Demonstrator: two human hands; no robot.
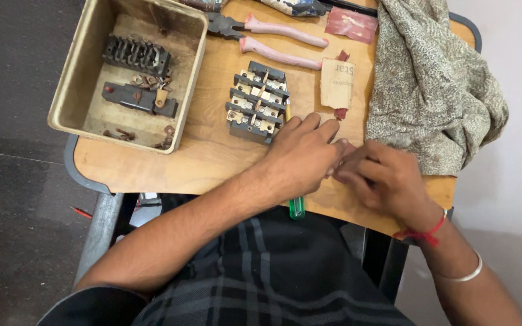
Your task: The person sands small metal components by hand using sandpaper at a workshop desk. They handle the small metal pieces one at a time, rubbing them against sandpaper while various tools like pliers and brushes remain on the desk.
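Two sets of fingers meet over one small part: my left hand (303,154) and my right hand (382,178) are pinched together at their tips, closed on something tiny between them that my own knuckles hide, so I cannot tell what it is. Under my left palm lies a green-handled screwdriver (296,206), its handle poking out toward me over the counter's (152,172) near edge.

Just beyond my left fingers sits the black switch block (257,101) with its brass contacts, touching nothing I hold. Beside it, a scrap of cardboard (337,83); farther off, pink-handled pliers (279,42). Well to the left stands a worn beige metal box (70,78) with more dark contact pieces inside. A patterned cloth (433,78) is heaped beyond my right hand.

I judge I am working a small fitting loose or together by fingertip; the next move calls for a steady pinch and then the screwdriver.
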